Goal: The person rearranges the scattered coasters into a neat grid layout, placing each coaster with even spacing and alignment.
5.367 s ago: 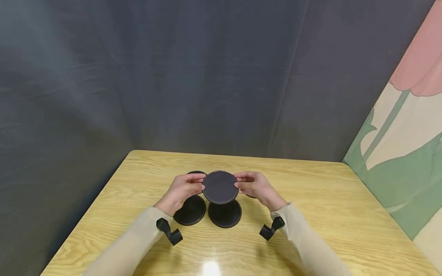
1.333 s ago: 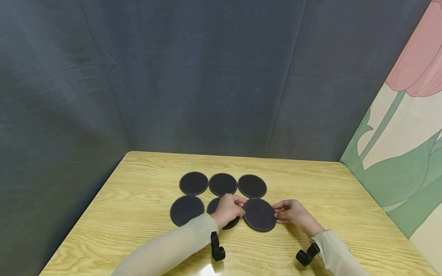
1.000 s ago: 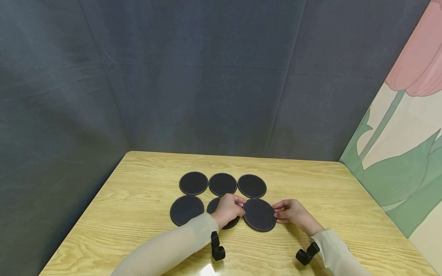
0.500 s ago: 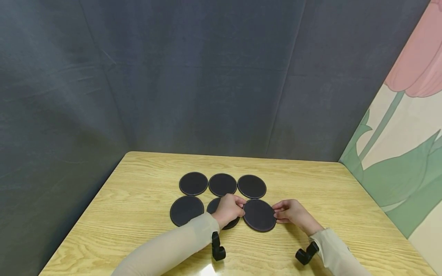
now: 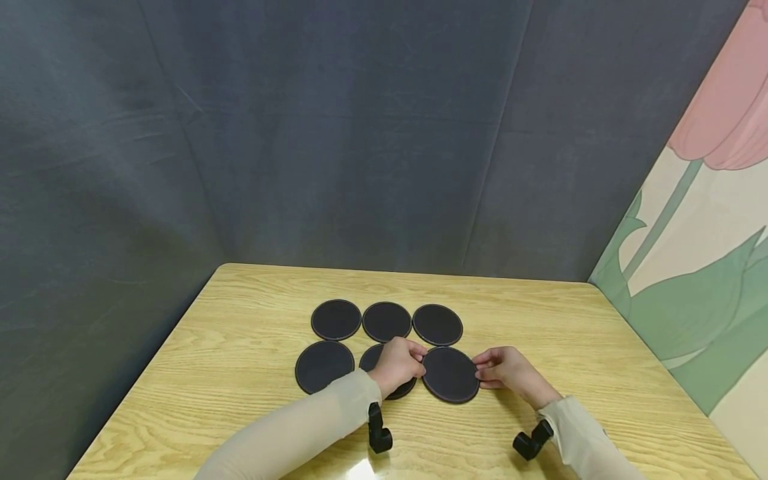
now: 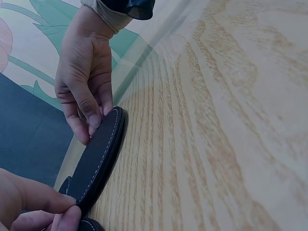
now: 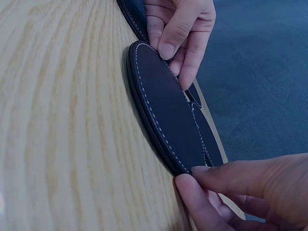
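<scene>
A round black coaster (image 5: pixel 451 375) with white stitching lies at the front right of the group, and both hands pinch it from opposite sides. My left hand (image 5: pixel 396 363) grips its left edge with thumb and fingers, reaching over the front middle coaster (image 5: pixel 402 389) and partly hiding it. At the right edge, my right hand (image 5: pixel 510 375) holds the rim; its thumb lies at the stitched border in the right wrist view. Seen from that side, the held coaster (image 7: pixel 166 106) shows a layered edge close over the wood.
Behind lie three matching coasters in a row: left (image 5: pixel 336 319), middle (image 5: pixel 387 321) and right (image 5: pixel 438 325). Another coaster (image 5: pixel 325 367) is at the front left. They rest on a wooden table (image 5: pixel 540 320), with a dark curtain (image 5: pixel 360 133) beyond its far edge.
Several seconds ago both hands held a coaster up over the middle of the group; now the held coaster is lower, at the front right. Over the last second the hands have stayed still.
</scene>
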A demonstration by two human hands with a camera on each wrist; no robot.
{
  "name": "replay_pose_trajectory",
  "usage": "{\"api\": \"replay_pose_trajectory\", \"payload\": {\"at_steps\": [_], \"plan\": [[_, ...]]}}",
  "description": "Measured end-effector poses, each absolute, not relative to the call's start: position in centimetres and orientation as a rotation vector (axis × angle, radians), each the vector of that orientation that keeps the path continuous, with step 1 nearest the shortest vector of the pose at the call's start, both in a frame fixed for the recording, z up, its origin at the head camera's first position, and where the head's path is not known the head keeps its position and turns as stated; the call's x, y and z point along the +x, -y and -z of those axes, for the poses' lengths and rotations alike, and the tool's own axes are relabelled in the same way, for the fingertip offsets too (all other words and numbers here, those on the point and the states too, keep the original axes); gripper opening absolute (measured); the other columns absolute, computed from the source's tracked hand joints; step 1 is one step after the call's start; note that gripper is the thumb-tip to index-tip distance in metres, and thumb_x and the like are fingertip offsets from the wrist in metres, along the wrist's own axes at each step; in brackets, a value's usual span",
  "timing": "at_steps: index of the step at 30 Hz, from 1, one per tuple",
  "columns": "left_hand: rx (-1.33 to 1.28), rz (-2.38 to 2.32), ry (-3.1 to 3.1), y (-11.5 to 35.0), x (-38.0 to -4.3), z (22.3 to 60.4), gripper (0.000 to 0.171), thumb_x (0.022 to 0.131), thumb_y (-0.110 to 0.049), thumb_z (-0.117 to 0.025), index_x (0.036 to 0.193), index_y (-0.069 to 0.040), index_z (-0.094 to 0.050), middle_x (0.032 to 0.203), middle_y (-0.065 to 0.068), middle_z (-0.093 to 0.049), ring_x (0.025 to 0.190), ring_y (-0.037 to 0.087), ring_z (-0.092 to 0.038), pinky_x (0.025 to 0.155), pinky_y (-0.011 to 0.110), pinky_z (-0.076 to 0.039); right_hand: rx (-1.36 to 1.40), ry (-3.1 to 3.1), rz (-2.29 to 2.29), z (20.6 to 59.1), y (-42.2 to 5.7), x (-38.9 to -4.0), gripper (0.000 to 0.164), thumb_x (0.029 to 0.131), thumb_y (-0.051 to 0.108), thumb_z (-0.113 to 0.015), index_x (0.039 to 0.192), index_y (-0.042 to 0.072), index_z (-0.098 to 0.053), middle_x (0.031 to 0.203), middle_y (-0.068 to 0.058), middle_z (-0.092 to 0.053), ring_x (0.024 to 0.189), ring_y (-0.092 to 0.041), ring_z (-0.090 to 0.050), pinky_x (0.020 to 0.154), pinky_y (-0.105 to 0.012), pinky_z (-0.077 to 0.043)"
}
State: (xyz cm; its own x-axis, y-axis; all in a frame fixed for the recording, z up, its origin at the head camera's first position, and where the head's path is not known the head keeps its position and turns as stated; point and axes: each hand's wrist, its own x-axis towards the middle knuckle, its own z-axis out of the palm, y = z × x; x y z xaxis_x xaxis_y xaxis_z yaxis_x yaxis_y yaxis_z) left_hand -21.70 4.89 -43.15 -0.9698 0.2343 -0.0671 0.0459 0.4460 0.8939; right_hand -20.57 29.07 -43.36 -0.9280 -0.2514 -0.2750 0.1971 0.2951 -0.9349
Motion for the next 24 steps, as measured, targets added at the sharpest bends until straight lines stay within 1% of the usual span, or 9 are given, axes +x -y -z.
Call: {"api": "replay_pose_trajectory", "payload": {"at_steps": [9, 18, 24], "plan": [[0.239, -1.529, -2.510, -4.95, -21.94, 43.49, 0.033, 0.068, 0.011, -0.074, 0.099, -0.001, -0.076, 0.078, 0.001, -0.061, 0.072, 0.011, -0.052, 0.062, 0.023, -0.048, 0.000, -2.233, 1.644, 43.41, -29.02, -20.57, 0.028, 0.088, -0.012, -0.059, 0.114, -0.022, -0.053, 0.087, -0.011, -0.062, 0.075, -0.011, -0.065, 0.072, -0.029, -0.059], [0.249, -1.534, -2.489, -4.81, -21.95, 43.47, 0.033, 0.068, 0.010, -0.073, 0.100, 0.000, -0.075, 0.082, 0.005, -0.063, 0.073, 0.013, -0.052, 0.064, 0.024, -0.048, -0.016, -2.230, 1.640, 43.48, -29.10, -20.63, 0.030, 0.087, -0.013, -0.059, 0.115, -0.023, -0.052, 0.088, -0.011, -0.063, 0.077, -0.011, -0.065, 0.073, -0.030, -0.059], [0.248, -1.554, -2.471, -4.73, -22.04, 43.62, 0.034, 0.068, 0.011, -0.072, 0.100, 0.000, -0.075, 0.083, 0.005, -0.063, 0.074, 0.013, -0.052, 0.064, 0.024, -0.048, -0.007, -2.232, 1.640, 43.46, -28.96, -20.67, 0.029, 0.086, -0.012, -0.061, 0.113, -0.021, -0.054, 0.087, -0.011, -0.063, 0.076, -0.011, -0.065, 0.073, -0.029, -0.059]]}}
